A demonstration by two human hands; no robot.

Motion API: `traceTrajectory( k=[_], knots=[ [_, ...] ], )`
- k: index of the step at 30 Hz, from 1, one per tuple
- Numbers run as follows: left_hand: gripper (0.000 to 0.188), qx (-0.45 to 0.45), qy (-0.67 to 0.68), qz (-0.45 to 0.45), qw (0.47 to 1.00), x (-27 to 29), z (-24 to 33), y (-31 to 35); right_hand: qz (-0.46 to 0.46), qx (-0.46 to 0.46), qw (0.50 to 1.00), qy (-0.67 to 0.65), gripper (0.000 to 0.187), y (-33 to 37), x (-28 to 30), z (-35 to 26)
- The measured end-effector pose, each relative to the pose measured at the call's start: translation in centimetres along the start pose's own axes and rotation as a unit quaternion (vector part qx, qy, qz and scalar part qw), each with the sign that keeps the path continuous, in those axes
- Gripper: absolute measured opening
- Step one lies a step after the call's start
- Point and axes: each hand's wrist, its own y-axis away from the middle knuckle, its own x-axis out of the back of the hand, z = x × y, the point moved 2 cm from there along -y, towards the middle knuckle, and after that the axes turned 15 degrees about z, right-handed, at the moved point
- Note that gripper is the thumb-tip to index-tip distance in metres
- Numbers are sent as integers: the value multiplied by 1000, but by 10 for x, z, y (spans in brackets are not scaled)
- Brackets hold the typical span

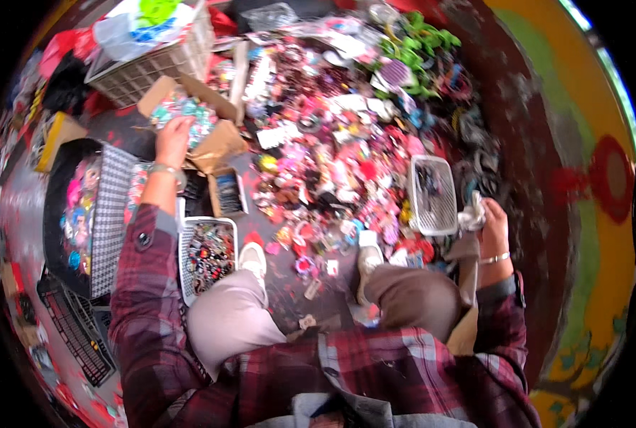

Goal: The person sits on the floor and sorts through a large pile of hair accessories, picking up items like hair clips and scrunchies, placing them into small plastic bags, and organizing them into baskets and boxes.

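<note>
My left hand (174,143) reaches over an open cardboard box (221,146) at the upper left. Its fingers are bunched together at the small teal and white packets (195,120) inside; what they pinch, if anything, is too blurred to make out. Out to the right, my right hand (494,227) is closed on a crumpled whitish piece (473,214), cloth or plastic, I cannot tell which. It is just right of a white plastic basket (416,207) that holds dark small items.
A large heap of hair ornaments and trinkets (332,164) covers the floor ahead. Near my left knee stands a white basket of small mixed pieces (211,250). Farther left are a black case (64,185), a keyboard (75,332) and a crate (143,75). A painted wall (582,178) bounds the right.
</note>
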Motion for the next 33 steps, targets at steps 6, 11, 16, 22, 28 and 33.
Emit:
traceTrajectory(
  k=[6, 11, 16, 22, 28, 33],
  knots=[
    [26, 51, 12, -138, 989, 38, 46, 113, 95, -3, 991, -98, 17, 1, 150, 31],
    [22, -9, -60, -218, 974, 65, 120, 214, 155, 85, 980, -95, 19, 9, 318, 105],
    [19, -25, -82, -244, 966, 72, 171, 280, 181, -5, 983, -43, 18, 35, 377, 179],
    [16, -122, -165, -302, 931, 18, 186, 333, 80, -56, 992, 77, 26, 14, 338, 286],
    [17, -141, -224, -307, 914, -1, 181, 328, -27, -154, 952, 263, 28, -20, 271, 336],
    [17, -186, -256, -303, 899, -9, 174, 318, -98, -130, 842, 515, 23, -50, 251, 365]
  ],
)
